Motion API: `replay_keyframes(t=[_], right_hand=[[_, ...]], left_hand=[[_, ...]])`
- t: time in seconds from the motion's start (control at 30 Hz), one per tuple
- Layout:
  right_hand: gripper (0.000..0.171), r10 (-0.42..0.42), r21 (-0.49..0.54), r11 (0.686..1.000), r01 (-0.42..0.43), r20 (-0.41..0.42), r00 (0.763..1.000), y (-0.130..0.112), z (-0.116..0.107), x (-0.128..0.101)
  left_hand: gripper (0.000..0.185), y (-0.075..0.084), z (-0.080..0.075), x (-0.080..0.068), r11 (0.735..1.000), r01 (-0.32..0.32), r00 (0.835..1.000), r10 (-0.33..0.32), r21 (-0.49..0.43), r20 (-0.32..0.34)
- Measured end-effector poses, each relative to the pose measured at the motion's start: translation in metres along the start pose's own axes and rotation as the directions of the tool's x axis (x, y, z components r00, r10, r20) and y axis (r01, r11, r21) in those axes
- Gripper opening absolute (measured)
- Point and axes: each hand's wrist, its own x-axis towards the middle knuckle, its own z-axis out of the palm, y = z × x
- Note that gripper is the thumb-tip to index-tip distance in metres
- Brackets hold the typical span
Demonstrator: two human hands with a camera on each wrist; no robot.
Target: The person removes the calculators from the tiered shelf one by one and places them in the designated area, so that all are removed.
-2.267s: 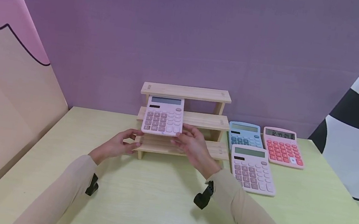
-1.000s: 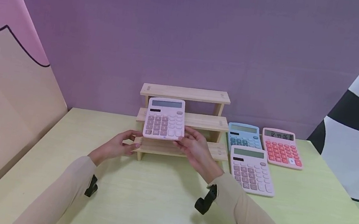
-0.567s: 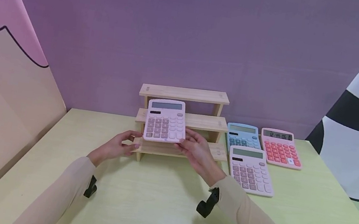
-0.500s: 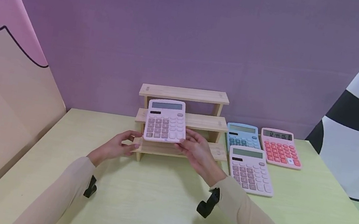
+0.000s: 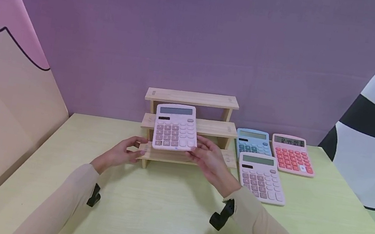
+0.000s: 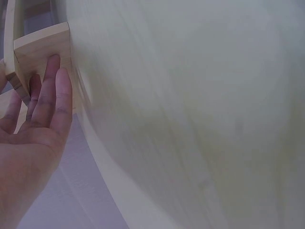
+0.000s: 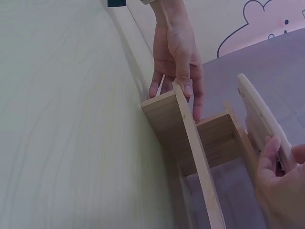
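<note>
A pale pink calculator [image 5: 176,127], screen uppermost, is tilted in front of the left half of a three-tier wooden stand [image 5: 214,128]. My right hand [image 5: 211,162] pinches its lower right corner; in the right wrist view the thumb and fingers [image 7: 270,149] hold the calculator's edge [image 7: 262,114] above the shelves. At the stand's left end, my left hand [image 5: 121,153] grips the lowest shelf. The left wrist view has fingers of that hand [image 6: 45,109] against the side support [image 6: 45,45], while the right wrist view shows its thumb on the shelf board.
To the stand's right lie a blue calculator [image 5: 253,140], a coral-keyed pink calculator [image 5: 293,155] with a lit clock display, and another pale pink calculator [image 5: 261,178] nearer me. A purple backdrop [image 5: 199,34] rises behind the light wooden table [image 5: 153,208].
My right hand has brought the pale pink calculator slightly right and toward me, away from the middle shelf. The left hand has stayed at the stand's end.
</note>
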Motion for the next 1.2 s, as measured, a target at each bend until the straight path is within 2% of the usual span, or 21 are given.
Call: replay_keyframes(t=[0.47, 0.6, 0.83, 1.2], right_hand=[[0.054, 0.004, 0.012, 1.0, -0.004, 0.018, 1.0, -0.007, -0.016, -0.012], [0.053, 0.0, 0.002, 1.0, 0.0, 0.02, 1.0, -0.009, -0.024, -0.015], [0.052, -0.004, -0.036, 0.999, 0.005, 0.028, 1.0, -0.012, -0.038, -0.022], [0.052, -0.002, -0.048, 0.999, 0.003, 0.018, 1.0, -0.018, -0.057, -0.034]], left_hand=[[0.052, -0.002, -0.002, 0.0, 1.0, -0.008, 1.0, 0.008, 0.025, 0.006], [0.052, -0.002, -0.001, 0.0, 1.0, 0.009, 1.0, -0.009, 0.018, -0.004], [0.05, -0.003, -0.001, 0.0, 0.999, -0.036, 0.999, 0.035, 0.01, 0.014], [0.05, -0.006, -0.002, 0.001, 0.998, -0.058, 0.998, 0.058, 0.009, 0.024]])
